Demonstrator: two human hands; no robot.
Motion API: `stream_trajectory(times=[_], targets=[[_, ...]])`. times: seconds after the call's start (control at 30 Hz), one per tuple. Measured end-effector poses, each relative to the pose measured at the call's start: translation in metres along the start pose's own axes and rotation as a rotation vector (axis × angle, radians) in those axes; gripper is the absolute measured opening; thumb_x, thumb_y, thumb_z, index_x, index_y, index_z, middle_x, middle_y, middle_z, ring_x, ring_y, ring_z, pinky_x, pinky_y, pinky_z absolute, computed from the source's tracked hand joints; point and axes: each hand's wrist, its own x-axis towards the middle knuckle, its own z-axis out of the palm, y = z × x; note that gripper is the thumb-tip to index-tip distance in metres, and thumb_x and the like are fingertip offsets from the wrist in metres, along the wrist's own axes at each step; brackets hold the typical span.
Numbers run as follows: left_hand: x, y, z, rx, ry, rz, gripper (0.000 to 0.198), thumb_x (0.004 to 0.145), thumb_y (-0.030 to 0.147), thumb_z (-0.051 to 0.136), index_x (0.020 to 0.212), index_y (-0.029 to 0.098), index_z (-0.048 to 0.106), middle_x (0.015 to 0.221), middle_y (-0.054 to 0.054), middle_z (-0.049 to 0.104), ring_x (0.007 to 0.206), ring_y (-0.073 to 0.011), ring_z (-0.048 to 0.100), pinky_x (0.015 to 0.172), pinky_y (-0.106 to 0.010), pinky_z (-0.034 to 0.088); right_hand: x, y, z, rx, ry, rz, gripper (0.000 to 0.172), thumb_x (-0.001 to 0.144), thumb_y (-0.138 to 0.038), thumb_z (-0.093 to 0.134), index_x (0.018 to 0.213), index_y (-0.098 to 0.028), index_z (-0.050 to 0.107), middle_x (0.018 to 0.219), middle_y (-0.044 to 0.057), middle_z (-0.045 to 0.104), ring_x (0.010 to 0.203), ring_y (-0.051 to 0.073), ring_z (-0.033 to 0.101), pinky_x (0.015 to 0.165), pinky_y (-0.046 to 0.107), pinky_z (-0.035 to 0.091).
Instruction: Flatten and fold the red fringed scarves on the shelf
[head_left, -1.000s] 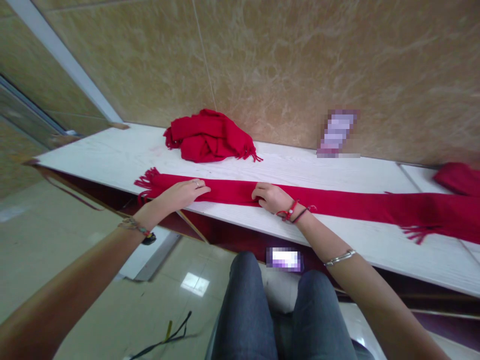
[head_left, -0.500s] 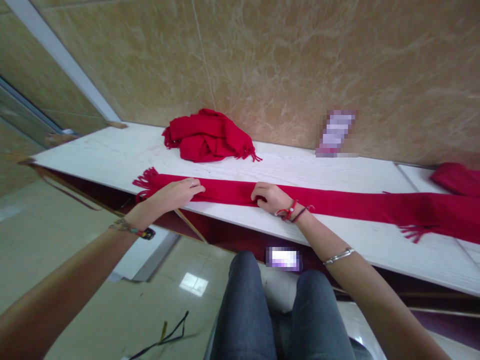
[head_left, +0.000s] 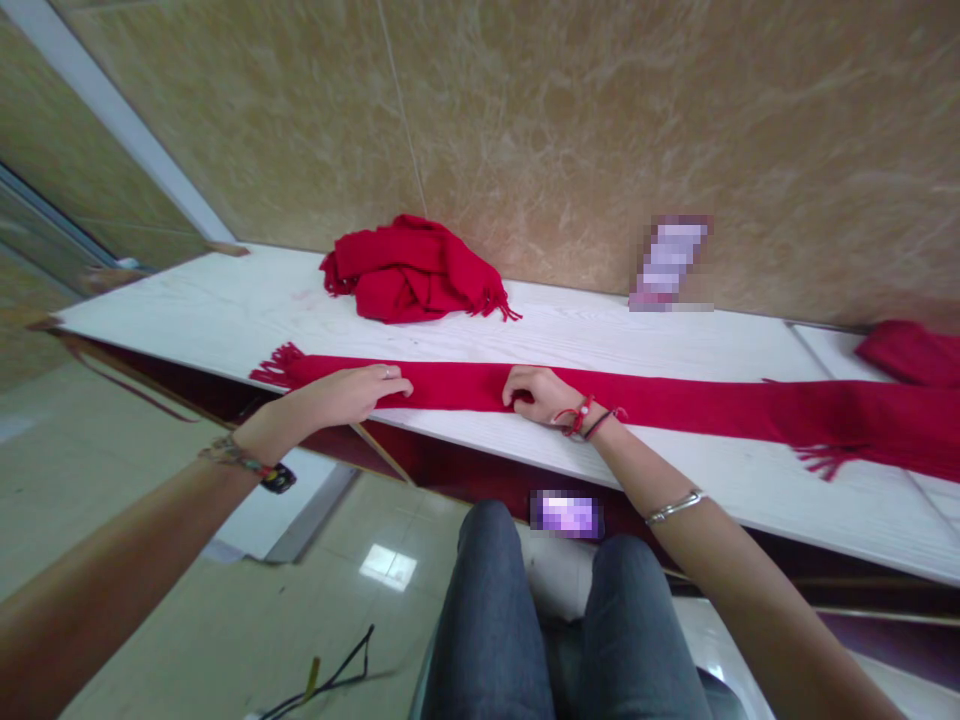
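Observation:
A long red scarf with fringed ends lies folded into a narrow strip along a white tabletop. My left hand rests near its left fringe, fingers stretched out over the fabric and the thumb hidden. Farther right, my right hand has its fingers curled in on the same strip, pinching it close to the front edge. A second red scarf sits crumpled at the back, apart from both hands.
More red cloth lies at the far right. A blurred phone-like object leans against the marbled wall. Another lit, blurred device is below the table edge, by my knees. Black cords lie on the tiled floor.
My left wrist has shifted a little left and its fingers lie flatter. The scarf's left fringe has moved slightly left. My right hand stays almost in place.

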Motion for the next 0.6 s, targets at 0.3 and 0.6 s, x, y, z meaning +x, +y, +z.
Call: stream_trajectory(times=[0.3, 0.6], targets=[[0.016, 0.005, 0.003, -0.203, 0.100, -0.110, 0.025, 0.084, 0.026, 0.034, 0.095, 0.015, 0.054, 0.109, -0.010, 0.053, 0.106, -0.0196, 0.051, 0.098, -0.034, 0.040, 0.000, 0.001, 0.002, -0.139, -0.021, -0.031, 0.017, 0.073, -0.009, 0.054, 0.084, -0.013, 0.067, 0.085, 0.008, 0.061, 0.081, 0.017, 0.055, 0.080, 0.033, 0.046], [0.044, -0.013, 0.021, -0.141, 0.296, -0.141, 0.028, 0.081, 0.014, 0.033, 0.100, 0.013, 0.053, 0.110, -0.012, 0.056, 0.106, -0.0198, 0.054, 0.096, -0.035, 0.043, 0.001, 0.011, 0.009, -0.212, -0.024, -0.029, 0.026, 0.084, -0.016, 0.051, 0.106, -0.013, 0.066, 0.107, 0.012, 0.060, 0.097, 0.018, 0.056, 0.090, 0.035, 0.046]])
